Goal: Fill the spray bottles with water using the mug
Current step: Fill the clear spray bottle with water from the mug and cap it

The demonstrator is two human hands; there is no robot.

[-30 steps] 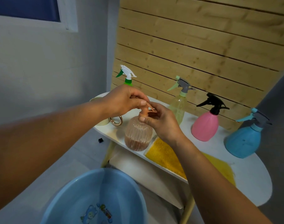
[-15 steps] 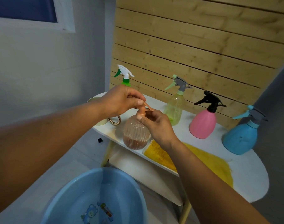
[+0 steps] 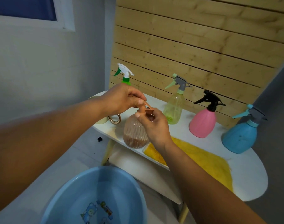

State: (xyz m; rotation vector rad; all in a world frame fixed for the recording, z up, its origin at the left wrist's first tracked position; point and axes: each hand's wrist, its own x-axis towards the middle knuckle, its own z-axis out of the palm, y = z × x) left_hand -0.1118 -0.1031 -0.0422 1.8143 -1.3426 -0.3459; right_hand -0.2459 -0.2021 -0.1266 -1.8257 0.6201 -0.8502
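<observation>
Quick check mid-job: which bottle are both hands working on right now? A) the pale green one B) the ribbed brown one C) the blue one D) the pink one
B: the left hand and right hand grip the sprayer top of the ribbed brown bottle.

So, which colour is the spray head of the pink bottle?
Black, seen in the head view: spray head on the pink bottle.

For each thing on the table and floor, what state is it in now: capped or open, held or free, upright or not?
Ribbed brown bottle: upright, spray head on, partly filled.
Left hand: grips the brown bottle's spray head.
Right hand: pinches its neck.
Green-topped bottle: capped, mostly hidden.
Pale green bottle: upright, capped, free.
Pink bottle: upright, capped, free.
Blue bottle: upright, capped, free.
Mug: standing, untouched.
Yellow cloth: flat.
Basin: on the floor.
</observation>
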